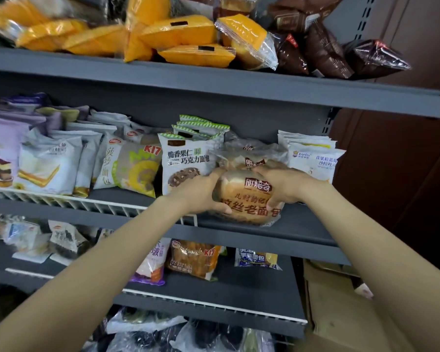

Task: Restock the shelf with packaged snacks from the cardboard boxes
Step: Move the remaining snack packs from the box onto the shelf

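A round bread bun in a clear pack with brown lettering (247, 199) stands at the front of the middle shelf (302, 224). My left hand (198, 193) grips its left side and my right hand (285, 185) grips its right side and top. More packs of the same bread (254, 158) stand behind it. A cardboard box (341, 308) sits at the lower right beside the shelving.
White chocolate-bread packs (186, 161) stand just left of the bun and white blueberry toast packs (313, 158) just right. Orange cake packs (178, 31) and brown packs (323, 52) fill the top shelf. A white wire rail (74, 201) edges the middle shelf's left part. Lower shelves hold mixed packs.
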### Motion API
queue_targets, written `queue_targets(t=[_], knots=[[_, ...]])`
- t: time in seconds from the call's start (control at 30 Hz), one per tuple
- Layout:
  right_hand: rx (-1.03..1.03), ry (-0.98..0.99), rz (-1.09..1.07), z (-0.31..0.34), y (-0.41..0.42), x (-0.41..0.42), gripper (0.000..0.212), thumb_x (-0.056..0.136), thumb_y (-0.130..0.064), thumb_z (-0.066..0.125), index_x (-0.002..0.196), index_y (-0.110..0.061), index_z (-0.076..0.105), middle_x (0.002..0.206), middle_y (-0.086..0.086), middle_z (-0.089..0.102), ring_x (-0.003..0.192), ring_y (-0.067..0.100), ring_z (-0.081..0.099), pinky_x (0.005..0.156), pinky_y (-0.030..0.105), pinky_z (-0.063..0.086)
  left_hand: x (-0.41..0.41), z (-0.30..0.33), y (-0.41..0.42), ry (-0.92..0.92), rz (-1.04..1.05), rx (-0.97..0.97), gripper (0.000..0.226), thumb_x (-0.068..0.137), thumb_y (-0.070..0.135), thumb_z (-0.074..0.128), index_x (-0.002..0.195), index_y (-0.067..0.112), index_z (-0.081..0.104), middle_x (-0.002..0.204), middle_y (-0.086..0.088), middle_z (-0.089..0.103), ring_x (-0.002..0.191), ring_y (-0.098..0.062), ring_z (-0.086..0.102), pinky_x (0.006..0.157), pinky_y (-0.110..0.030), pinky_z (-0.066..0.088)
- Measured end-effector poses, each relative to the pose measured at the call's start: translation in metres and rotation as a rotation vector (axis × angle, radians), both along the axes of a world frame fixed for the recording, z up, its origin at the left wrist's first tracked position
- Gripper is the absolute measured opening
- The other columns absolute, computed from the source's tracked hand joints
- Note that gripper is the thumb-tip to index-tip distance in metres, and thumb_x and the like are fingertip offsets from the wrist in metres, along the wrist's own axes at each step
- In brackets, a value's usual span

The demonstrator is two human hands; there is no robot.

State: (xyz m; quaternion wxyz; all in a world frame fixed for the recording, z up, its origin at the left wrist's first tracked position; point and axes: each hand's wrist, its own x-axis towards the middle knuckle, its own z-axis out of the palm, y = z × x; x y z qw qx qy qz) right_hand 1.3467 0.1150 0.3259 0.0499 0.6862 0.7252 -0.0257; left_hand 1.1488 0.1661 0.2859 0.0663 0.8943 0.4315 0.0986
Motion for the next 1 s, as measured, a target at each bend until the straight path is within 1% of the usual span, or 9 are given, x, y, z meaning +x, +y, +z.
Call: queue_targets(t=[0.17,0.3,0.43,0.53,0.63,0.73,0.77,0.87,1.0], knots=[[0.042,0.150,0.022,0.000,-0.004,-0.032,0.103,0.074,-0.036,0.072,0.152,-0.027,0.005,0.155,0.011,0.010,0.145,0.031,0.010,0.117,0.044,0.019,-0.018,0.007,-0.005,-0.014,-0.047,0.140,0.094,0.073,0.064,0.064,0.146,0.021,0.024,0.132,-0.010,0.054,0.121,-0.029,0.048,0.096,-0.038,0.040],[0.206,0.314,0.065,0.010,-0.002,-0.061,0.081,0.086,-0.044,0.060,0.151,-0.021,0.018,0.158,0.008,0.014,0.147,0.024,0.012,0.118,0.041,0.018,-0.045,0.017,0.010,-0.163,0.102,0.288,0.069,0.085,0.043,0.059,0.143,0.016,0.033,0.138,-0.010,0.044,0.127,-0.028,0.043,0.100,-0.038,0.039],[0.338,0.340,0.034,0.010,0.017,-0.079,0.058,0.094,-0.037,0.052,0.146,-0.018,0.033,0.152,0.007,0.034,0.141,0.024,0.030,0.112,0.033,0.027,-0.067,0.012,0.032,0.150,0.175,0.380,0.107,0.074,0.049,0.071,0.151,0.011,0.008,0.156,-0.013,0.010,0.145,-0.030,0.011,0.116,-0.041,0.018],[0.355,0.288,0.027,0.011,0.043,-0.095,0.060,0.092,-0.033,0.056,0.145,-0.019,0.032,0.153,0.008,0.029,0.143,0.026,0.022,0.116,0.039,0.024,-0.069,0.005,0.053,0.304,0.188,0.399,0.128,0.069,0.057,0.072,0.150,0.010,-0.015,0.157,-0.016,-0.015,0.146,-0.031,-0.014,0.119,-0.044,-0.004],[0.311,0.110,-0.036,0.013,0.069,-0.109,0.087,0.082,-0.037,0.068,0.150,-0.020,0.016,0.154,0.007,0.018,0.143,0.030,0.016,0.115,0.045,0.025,-0.061,0.000,0.068,0.342,0.215,0.477,0.105,0.085,0.043,0.061,0.149,0.009,-0.015,0.158,-0.018,-0.010,0.147,-0.031,-0.009,0.119,-0.045,-0.005],[0.267,-0.043,-0.094,0.013,0.091,-0.119,0.101,0.077,-0.042,0.072,0.150,-0.012,0.009,0.151,0.013,0.017,0.141,0.034,0.016,0.113,0.045,0.025,-0.053,-0.002,0.078,0.261,0.269,0.642,0.079,0.092,0.030,0.052,0.151,0.009,0.004,0.156,-0.017,0.017,0.146,-0.027,0.016,0.118,-0.044,0.014],[0.257,-0.065,-0.122,0.013,0.097,-0.121,0.100,0.076,-0.042,0.073,0.149,-0.009,0.012,0.149,0.014,0.019,0.140,0.035,0.018,0.111,0.045,0.028,-0.050,-0.002,0.081,0.246,0.286,0.688,0.077,0.092,0.029,0.052,0.151,0.008,0.008,0.154,-0.016,0.024,0.144,-0.027,0.023,0.115,-0.045,0.021],[0.239,-0.083,-0.175,0.014,0.114,-0.128,0.088,0.076,-0.034,0.076,0.143,-0.005,0.026,0.143,0.016,0.024,0.135,0.038,0.024,0.102,0.045,0.039,-0.040,-0.002,0.086,0.319,0.302,0.567,0.072,0.099,0.020,0.035,0.148,0.006,-0.016,0.155,-0.018,0.011,0.145,-0.030,0.013,0.111,-0.050,0.023],[0.342,-0.080,-0.173,0.007,0.129,-0.133,0.064,0.085,-0.013,0.068,0.136,-0.003,0.032,0.139,0.018,0.026,0.130,0.037,0.027,0.097,0.042,0.044,-0.031,-0.009,0.093,0.302,0.355,0.622,0.079,0.097,0.025,0.039,0.147,0.005,-0.018,0.153,-0.018,0.015,0.142,-0.030,0.020,0.108,-0.047,0.030]])
